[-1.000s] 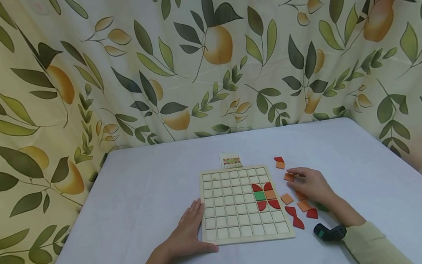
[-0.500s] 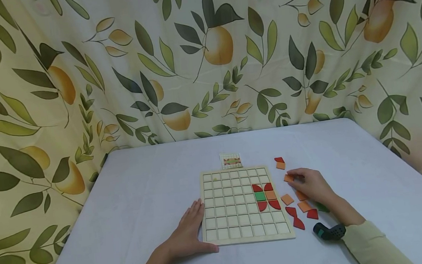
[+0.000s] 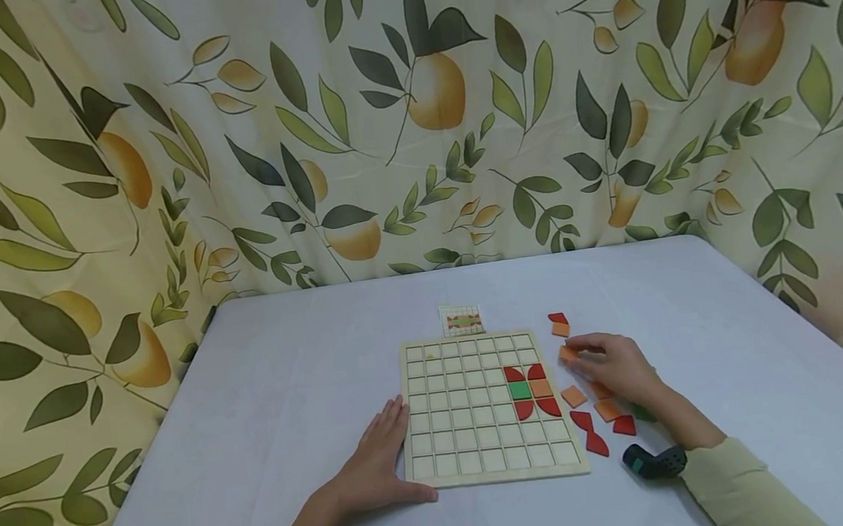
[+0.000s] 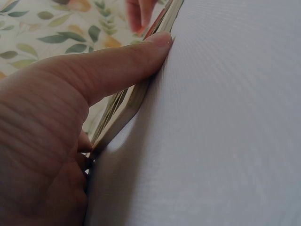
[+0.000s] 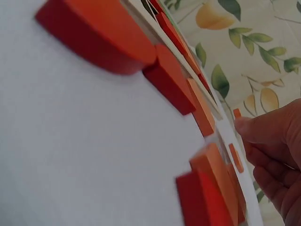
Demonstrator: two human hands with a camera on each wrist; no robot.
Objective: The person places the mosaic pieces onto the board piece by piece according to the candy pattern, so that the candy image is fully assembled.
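Note:
My right hand [image 3: 617, 369] pinches an orange square tile [image 3: 567, 354] between thumb and fingertips, just right of the wooden grid board [image 3: 467, 440]. In the right wrist view that tile [image 5: 237, 113] shows as a thin edge at the thumb tip. My left hand [image 3: 370, 465] rests against the board's near left corner, fingers straight along the left side and thumb [image 4: 127, 66] along the front edge. On the board's right side sit red quarter-round tiles [image 3: 548, 407] around a green square [image 3: 519, 391] and an orange square [image 3: 541, 389].
Loose orange squares [image 3: 574, 397] and red tiles [image 3: 596, 445] lie right of the board; a green piece [image 3: 643, 413] is partly under the right wrist. A red tile [image 3: 558, 318] lies farther back. Behind the board is a small pattern card [image 3: 461, 310]. A leafy curtain [image 3: 399, 173] hangs beyond the table.
My right hand has shifted slightly left toward the board, bringing the orange square tile with it. The left hand and the board stay put.

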